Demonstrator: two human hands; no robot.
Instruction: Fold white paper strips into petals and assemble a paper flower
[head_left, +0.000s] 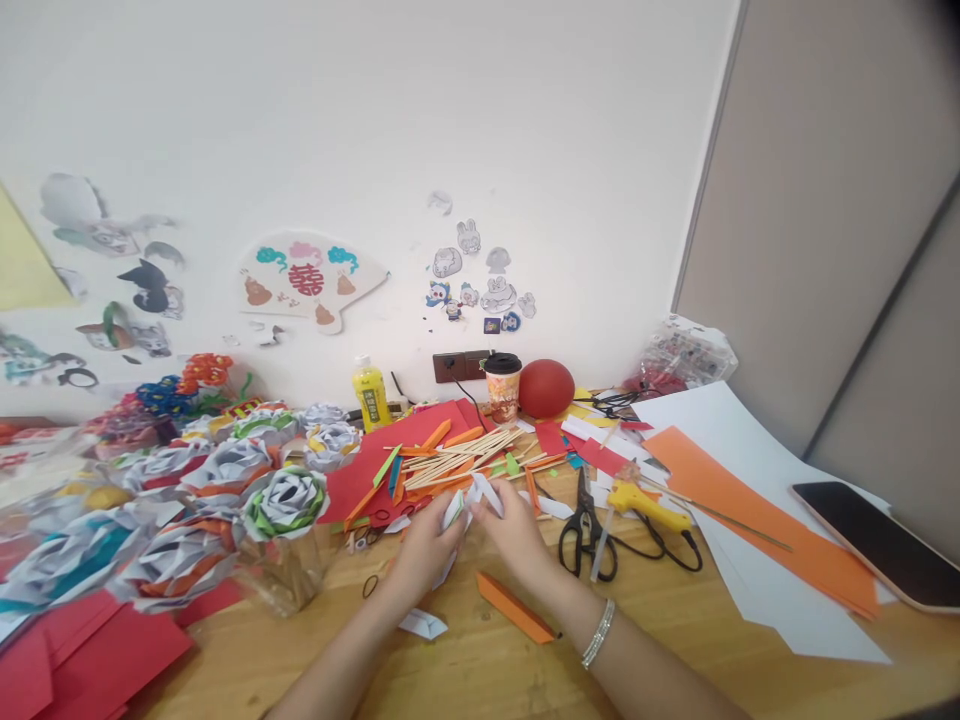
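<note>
Folded white paper (486,494) is located just below the centre of the frame, above the bench (480,680). The left hand (429,545) and right hand (517,525) grip it from both sides, fingers nearly closed, presumably to keep the folds from spreading; one piece or two cannot be determined. Scissors (582,510) and glue gun (649,505) lie right of centre, apparently for easy reach.

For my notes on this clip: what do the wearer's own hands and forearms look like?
Left hand and right hand are ungloved, with no sleeves on the visible forearms. A silvery, multi-strand bracelet circles the right wrist; the left shows none.
</note>
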